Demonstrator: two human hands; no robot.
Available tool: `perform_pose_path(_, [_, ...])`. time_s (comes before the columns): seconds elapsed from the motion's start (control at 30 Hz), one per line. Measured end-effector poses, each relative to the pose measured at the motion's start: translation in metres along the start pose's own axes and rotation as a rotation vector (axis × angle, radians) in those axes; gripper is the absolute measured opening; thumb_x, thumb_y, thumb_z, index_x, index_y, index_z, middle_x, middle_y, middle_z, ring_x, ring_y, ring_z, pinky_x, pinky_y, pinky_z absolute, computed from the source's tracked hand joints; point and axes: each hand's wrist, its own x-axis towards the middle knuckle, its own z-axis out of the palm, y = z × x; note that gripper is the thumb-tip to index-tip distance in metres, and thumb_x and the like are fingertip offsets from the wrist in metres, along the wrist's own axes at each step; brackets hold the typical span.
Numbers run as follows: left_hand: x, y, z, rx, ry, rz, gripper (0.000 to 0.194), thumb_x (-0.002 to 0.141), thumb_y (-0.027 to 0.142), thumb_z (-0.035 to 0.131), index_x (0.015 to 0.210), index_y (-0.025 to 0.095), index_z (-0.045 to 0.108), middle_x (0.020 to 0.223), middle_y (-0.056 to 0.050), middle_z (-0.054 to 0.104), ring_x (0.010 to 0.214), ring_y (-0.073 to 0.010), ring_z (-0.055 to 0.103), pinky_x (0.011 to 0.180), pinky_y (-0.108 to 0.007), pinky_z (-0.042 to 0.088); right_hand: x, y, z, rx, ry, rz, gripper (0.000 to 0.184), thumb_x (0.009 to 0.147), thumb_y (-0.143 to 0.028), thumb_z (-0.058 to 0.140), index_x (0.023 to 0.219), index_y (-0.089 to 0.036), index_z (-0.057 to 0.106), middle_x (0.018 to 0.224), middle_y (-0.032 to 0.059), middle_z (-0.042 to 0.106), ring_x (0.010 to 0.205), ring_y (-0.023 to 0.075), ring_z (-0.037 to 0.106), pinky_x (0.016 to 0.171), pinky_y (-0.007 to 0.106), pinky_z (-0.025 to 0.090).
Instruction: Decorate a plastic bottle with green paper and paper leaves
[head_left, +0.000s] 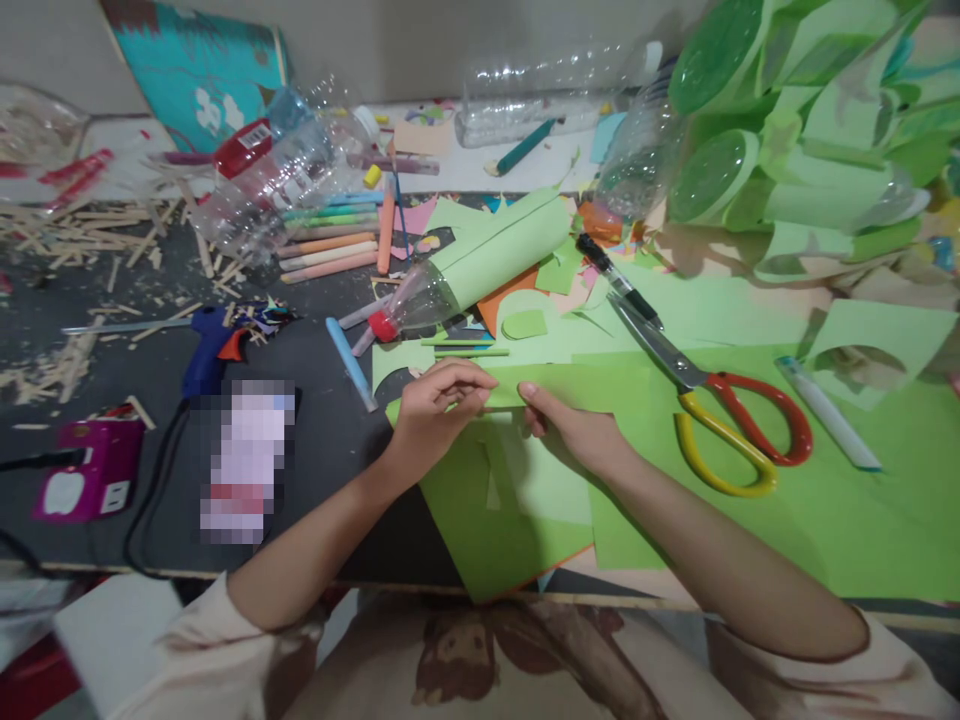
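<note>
Between my two hands is a bright green paper strip (508,394), stretched sideways over the sheets on the table. My left hand (441,408) pinches its left part, thumb against fingers. With thumb and curled fingers, my right hand (568,424) grips it a little farther right. Beneath them lie a green paper sheet (465,535) and a paler green piece (555,480). Just beyond, a plastic bottle (420,298) with a red cap lies wrapped in light green paper (510,245). Scissors (694,378) with one red and one yellow handle rest to the right, partly open.
A blue glue gun (206,350), a phone (247,460) and a purple box (94,465) with a cable sit left. Wood sticks (82,240), markers (330,245) and clear bottles (555,95) are behind. Paper-covered bottles (810,150) pile up at the back right.
</note>
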Motion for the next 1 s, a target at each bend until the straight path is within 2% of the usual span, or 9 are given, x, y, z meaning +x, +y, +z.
perform_pose_path(0.27, [0.001, 0.005, -0.001, -0.08, -0.012, -0.138, 0.012, 0.071, 0.026, 0.073, 0.079, 0.017, 0.074, 0.09, -0.004, 0.067, 0.068, -0.0097, 0.062, 0.063, -0.023, 0.057, 0.006, 0.006, 0.0, 0.033, 0.008, -0.006, 0.058, 0.073, -0.078, 0.049, 0.056, -0.023, 0.058, 0.062, -0.0019, 0.064, 0.065, 0.0163, 0.059, 0.07, 0.032, 0.04])
perform_pose_path(0.47, [0.001, 0.005, -0.003, -0.113, -0.047, -0.193, 0.03, 0.072, 0.035, 0.076, 0.096, 0.018, 0.072, 0.104, -0.007, 0.067, 0.064, -0.007, 0.06, 0.059, -0.019, 0.053, 0.007, 0.008, 0.0, 0.092, 0.012, -0.108, 0.056, 0.073, -0.075, 0.053, 0.053, -0.023, 0.058, 0.057, -0.0017, 0.063, 0.06, 0.0149, 0.058, 0.069, 0.032, 0.042])
perform_pose_path(0.6, [0.001, 0.003, -0.003, -0.18, -0.074, -0.262, 0.051, 0.067, 0.038, 0.081, 0.113, 0.021, 0.063, 0.112, -0.007, 0.065, 0.063, -0.0062, 0.063, 0.057, -0.017, 0.052, 0.008, 0.006, 0.003, 0.242, 0.036, -0.28, 0.052, 0.07, -0.067, 0.064, 0.047, -0.021, 0.058, 0.049, -0.0006, 0.058, 0.053, 0.0138, 0.055, 0.066, 0.032, 0.045])
perform_pose_path(0.8, [0.001, 0.003, -0.001, -0.176, -0.013, -0.267, 0.044, 0.066, 0.034, 0.081, 0.103, 0.019, 0.061, 0.099, -0.002, 0.061, 0.061, -0.0051, 0.062, 0.06, -0.017, 0.054, 0.02, 0.011, 0.005, 0.513, -0.11, -0.552, 0.042, 0.076, -0.052, 0.067, 0.051, -0.019, 0.059, 0.048, 0.0002, 0.059, 0.046, 0.011, 0.053, 0.053, 0.028, 0.045])
perform_pose_path(0.9, [0.001, 0.001, 0.0, -0.147, -0.009, -0.229, 0.042, 0.066, 0.034, 0.081, 0.102, 0.021, 0.064, 0.1, -0.001, 0.058, 0.061, -0.0048, 0.06, 0.061, -0.018, 0.055, 0.023, 0.011, 0.006, 0.588, -0.09, -0.576, 0.035, 0.075, -0.047, 0.071, 0.056, -0.019, 0.059, 0.053, -0.0011, 0.063, 0.043, 0.0089, 0.052, 0.047, 0.025, 0.044])
perform_pose_path(1.0, [0.0, -0.003, -0.001, -0.089, -0.077, -0.132, 0.032, 0.071, 0.037, 0.078, 0.096, 0.021, 0.067, 0.104, -0.003, 0.056, 0.068, -0.0066, 0.061, 0.065, -0.02, 0.056, 0.023, 0.01, 0.007, 0.612, -0.053, -0.57, 0.033, 0.07, -0.049, 0.075, 0.061, -0.02, 0.061, 0.049, -0.0042, 0.059, 0.041, 0.0088, 0.053, 0.043, 0.023, 0.044])
